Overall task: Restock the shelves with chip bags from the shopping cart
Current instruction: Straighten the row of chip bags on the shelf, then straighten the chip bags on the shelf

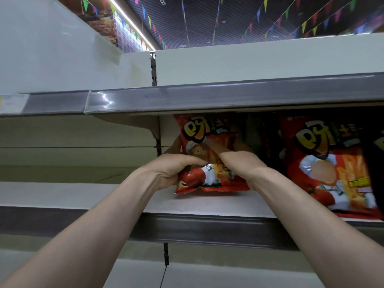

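Both hands on one red chip bag (204, 134), upright on the white shelf (83, 196). Left hand (173, 169) is curled round its lower left edge. Right hand (242, 163) grips the right side, one digit across the front. Fingertips behind the bag are hidden. Bag top sits under the upper shelf (207, 97). A second red bag (332, 163) leans near on the right. A dark bag (377, 163) is cut off at the frame edge.
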`<state>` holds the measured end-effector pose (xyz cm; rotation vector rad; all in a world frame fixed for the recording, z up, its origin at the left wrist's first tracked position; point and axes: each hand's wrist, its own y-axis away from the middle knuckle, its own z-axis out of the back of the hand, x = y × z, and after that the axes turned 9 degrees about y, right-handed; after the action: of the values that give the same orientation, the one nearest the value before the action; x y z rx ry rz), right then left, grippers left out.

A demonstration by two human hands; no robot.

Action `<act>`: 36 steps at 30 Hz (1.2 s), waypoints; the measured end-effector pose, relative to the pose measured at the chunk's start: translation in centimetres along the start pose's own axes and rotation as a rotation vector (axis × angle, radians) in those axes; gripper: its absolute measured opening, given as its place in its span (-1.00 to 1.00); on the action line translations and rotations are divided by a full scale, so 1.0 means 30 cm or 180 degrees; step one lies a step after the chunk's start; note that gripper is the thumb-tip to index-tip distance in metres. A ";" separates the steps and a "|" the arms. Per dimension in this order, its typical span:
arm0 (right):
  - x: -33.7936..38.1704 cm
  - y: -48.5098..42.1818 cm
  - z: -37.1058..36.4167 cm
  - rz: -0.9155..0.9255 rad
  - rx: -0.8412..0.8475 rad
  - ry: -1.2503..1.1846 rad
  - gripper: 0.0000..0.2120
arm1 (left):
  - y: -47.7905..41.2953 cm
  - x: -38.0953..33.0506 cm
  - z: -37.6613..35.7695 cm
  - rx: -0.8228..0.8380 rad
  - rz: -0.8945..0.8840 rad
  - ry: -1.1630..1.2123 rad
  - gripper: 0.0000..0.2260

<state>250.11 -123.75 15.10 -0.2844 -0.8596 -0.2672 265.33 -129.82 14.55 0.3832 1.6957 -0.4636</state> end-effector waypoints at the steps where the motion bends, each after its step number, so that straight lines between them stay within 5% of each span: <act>1: -0.015 0.000 0.010 -0.0023 -0.0089 -0.0153 -0.50 | -0.013 0.003 -0.029 0.0080 -0.0064 0.0020 -0.57; 6: -0.075 -0.007 0.041 0.0037 -0.0761 -0.0909 -0.13 | -0.080 0.019 -0.154 0.0344 -0.0429 0.0206 -0.43; 18: -0.124 -0.045 0.024 -0.0091 -0.0984 -0.0422 -0.23 | -0.141 0.113 -0.203 -0.0078 -0.0428 -0.0177 -0.34; 21: -0.130 -0.057 0.019 -0.0033 -0.1002 -0.0417 -0.32 | -0.137 0.116 -0.212 -0.0257 -0.0298 -0.0277 -0.18; 23: -0.130 -0.058 0.020 -0.0087 -0.0989 -0.0325 -0.32 | -0.140 0.124 -0.216 -0.0400 -0.0338 -0.0564 -0.27; 27: -0.130 -0.036 0.016 0.0215 -0.1308 0.0198 -0.37 | -0.142 0.130 -0.225 -0.0494 -0.0441 -0.0711 -0.41; 31: -0.131 -0.011 -0.007 0.1161 -0.1895 0.1453 -0.40 | -0.130 0.108 -0.235 -0.0749 -0.0462 -0.0628 -0.12; 36: -0.125 0.007 -0.009 0.1366 -0.1547 0.2135 -0.40 | -0.111 0.090 -0.229 -0.0923 -0.0625 -0.0827 -0.50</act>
<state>248.03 -123.23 12.00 -0.7696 -0.0478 -0.1478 257.37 -129.23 13.20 -0.0545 1.5234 -0.3842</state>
